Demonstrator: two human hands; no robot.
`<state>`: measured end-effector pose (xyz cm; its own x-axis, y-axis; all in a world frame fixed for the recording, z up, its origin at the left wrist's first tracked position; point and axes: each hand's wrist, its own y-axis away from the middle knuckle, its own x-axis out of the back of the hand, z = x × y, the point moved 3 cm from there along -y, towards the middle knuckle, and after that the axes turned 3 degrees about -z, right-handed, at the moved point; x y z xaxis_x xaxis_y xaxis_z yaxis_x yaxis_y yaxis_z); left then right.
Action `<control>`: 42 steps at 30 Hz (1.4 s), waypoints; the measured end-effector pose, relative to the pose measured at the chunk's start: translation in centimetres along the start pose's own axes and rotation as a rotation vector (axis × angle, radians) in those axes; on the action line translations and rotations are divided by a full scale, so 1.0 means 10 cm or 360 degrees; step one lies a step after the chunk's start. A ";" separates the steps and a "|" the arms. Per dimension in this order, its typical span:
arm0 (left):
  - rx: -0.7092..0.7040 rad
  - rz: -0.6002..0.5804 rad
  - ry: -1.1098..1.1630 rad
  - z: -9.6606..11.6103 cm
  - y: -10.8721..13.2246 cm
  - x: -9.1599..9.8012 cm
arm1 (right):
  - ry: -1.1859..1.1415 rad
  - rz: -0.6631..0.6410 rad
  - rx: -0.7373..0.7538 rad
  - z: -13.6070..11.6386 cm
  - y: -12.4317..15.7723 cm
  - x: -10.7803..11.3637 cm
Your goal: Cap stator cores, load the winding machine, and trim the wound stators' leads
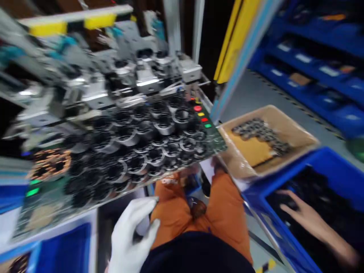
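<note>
My left hand (pixel 132 235), in a white glove, is over my lap in front of the bench edge. Its fingers are bent, with a gap between them and the thumb, and I see nothing held. My bare right hand (pixel 307 218) reaches into a blue bin (pixel 257 195) at the right. Its thumb and fingers curl round a black part (pixel 288 201) among many similar dark parts (pixel 318 189); blur hides its exact shape. Rows of black and silver ring-shaped housings (pixel 155 155) stand on the green bench top (pixel 216 140).
Copper-coloured coils (pixel 51 163) are at the bench's left end. Metal fixtures (pixel 98 93) line the back. Coloured buttons (pixel 201 113) are near the right corner. A carton (pixel 298 132) holds small metal parts. Blue shelf bins (pixel 327 68) are beyond; a blue tray (pixel 64 250) is lower left.
</note>
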<state>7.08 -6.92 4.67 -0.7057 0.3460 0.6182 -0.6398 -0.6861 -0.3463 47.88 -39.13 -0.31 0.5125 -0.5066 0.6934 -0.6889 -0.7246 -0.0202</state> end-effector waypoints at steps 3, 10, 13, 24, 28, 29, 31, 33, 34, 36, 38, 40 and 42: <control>-0.0268 -0.0326 0.0193 0.40 -0.35 -0.61 | 0.0116 -0.0178 -0.0162 0.57 0.07 0.14; -0.0613 -0.0786 0.0172 1.66 -1.84 -1.90 | 0.0123 -0.0278 -0.0371 1.06 0.15 0.07; -0.0722 -0.0974 -0.0358 2.03 -2.48 -2.76 | 0.0086 -0.0300 -0.0406 1.08 0.14 0.09; -0.0498 -0.1547 -0.0811 1.61 -3.37 -4.89 | 0.0007 -0.0159 -0.0205 1.00 0.14 0.27; -0.0334 -0.1485 -0.0350 1.57 -3.49 -4.94 | -0.0048 -0.0034 -0.0138 0.96 0.13 0.33; -0.0295 -0.1445 -0.0211 1.57 -3.52 -4.90 | -0.0064 0.0011 -0.0123 0.95 0.13 0.36; -0.0248 -0.1349 0.0038 1.57 -3.57 -4.75 | -0.0088 0.0105 -0.0111 0.93 0.11 0.41; -0.0219 -0.1233 0.0291 1.58 -3.52 -4.49 | -0.0105 0.0173 -0.0127 0.91 0.11 0.46; -0.0201 -0.1175 0.0427 1.59 -3.44 -4.33 | -0.0114 0.0199 -0.0145 0.90 0.11 0.47; -0.0103 -0.1102 0.0744 1.63 -3.16 -3.95 | -0.0134 0.0240 -0.0190 0.82 0.12 0.49; 0.0092 -0.1132 0.1133 1.66 -2.73 -3.53 | -0.0157 0.0272 -0.0223 0.65 0.16 0.50; 0.0326 -0.1292 0.1498 1.67 -2.21 -3.13 | -0.0181 0.0280 -0.0218 0.37 0.20 0.50; 0.0790 -0.1405 0.2004 1.61 -1.66 -2.80 | -0.0215 0.0258 -0.0117 -0.02 0.23 0.50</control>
<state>42.35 -15.51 4.51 -0.1390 0.8317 -0.5375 -0.9808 -0.0407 0.1906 48.73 -43.23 3.22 0.4526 -0.6754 0.5823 -0.8008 -0.5951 -0.0678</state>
